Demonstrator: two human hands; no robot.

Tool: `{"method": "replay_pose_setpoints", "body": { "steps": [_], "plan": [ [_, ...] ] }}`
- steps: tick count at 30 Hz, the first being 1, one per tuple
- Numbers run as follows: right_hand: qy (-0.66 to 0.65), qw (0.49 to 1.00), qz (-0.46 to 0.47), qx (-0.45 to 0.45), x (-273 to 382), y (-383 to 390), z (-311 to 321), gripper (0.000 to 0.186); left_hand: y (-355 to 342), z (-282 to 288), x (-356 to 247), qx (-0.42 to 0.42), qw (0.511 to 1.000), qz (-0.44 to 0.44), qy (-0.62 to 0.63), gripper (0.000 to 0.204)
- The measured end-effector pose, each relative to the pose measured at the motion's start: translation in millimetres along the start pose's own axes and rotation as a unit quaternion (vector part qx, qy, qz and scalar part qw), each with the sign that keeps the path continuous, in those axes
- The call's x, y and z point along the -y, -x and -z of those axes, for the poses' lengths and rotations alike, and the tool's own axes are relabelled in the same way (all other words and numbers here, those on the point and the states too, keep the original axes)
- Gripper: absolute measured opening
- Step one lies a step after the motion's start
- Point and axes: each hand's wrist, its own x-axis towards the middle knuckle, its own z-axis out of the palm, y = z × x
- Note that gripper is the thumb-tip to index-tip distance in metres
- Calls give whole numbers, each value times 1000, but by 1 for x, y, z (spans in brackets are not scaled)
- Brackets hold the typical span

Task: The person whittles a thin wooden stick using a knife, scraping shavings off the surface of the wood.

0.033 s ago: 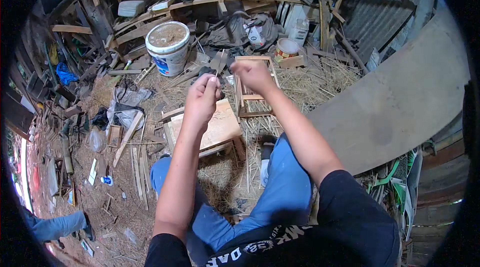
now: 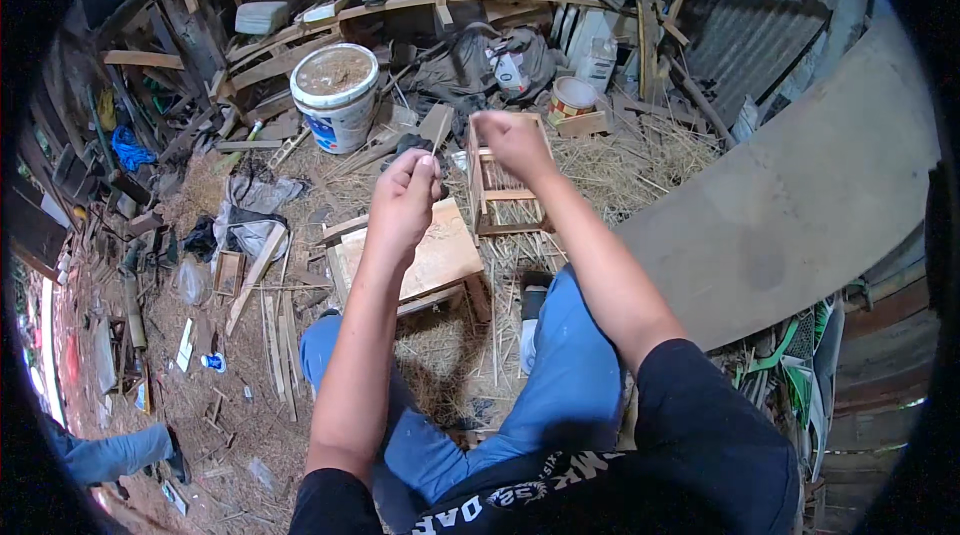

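My left hand (image 2: 405, 191) is raised over a low wooden bench (image 2: 440, 250), its thumb and fingers pinched on a thin wooden stick (image 2: 439, 138) that points upward. Just to the right and a little farther off, my right hand (image 2: 515, 149) is closed with the fingers curled. Whatever it may hold is hidden or too small to make out. The two hands are apart. Beneath the right hand stands a small wooden frame with thin slats (image 2: 510, 197), partly covered by that hand.
A white bucket (image 2: 336, 120) stands at the far left of my hands, and a small tub (image 2: 575, 98) at the far right. A large curved sheet (image 2: 770, 205) leans on the right. Wood strips (image 2: 280, 340) and shavings litter the floor. Another person's leg (image 2: 125, 453) shows at lower left.
My right hand has shifted slightly up and to the right. The stick in my left hand leans a little more to the right; the left hand itself has barely moved.
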Motion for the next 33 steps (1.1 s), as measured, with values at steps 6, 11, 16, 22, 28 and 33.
{"method": "replay_pose_setpoints", "body": {
  "steps": [6,11,16,22,28,33],
  "plan": [
    [-18,998,21,47,-5,5,3,44,8,-5,-8,-2,1000,14,-3,22],
    [46,981,92,165,30,20,-7,39,8,-5,-5,-41,999,11,-1,16],
    [81,970,187,132,30,20,-10,43,9,-2,-7,-57,996,24,-66,17],
    [0,998,-67,-3,-2,-5,3,52,8,1,0,-3,998,-41,-49,24],
    [-36,997,33,57,10,14,-5,52,6,1,-1,-18,997,-54,-52,22],
    [72,979,120,146,33,22,-14,48,4,7,2,-59,987,-88,-123,17]
  ]
}}
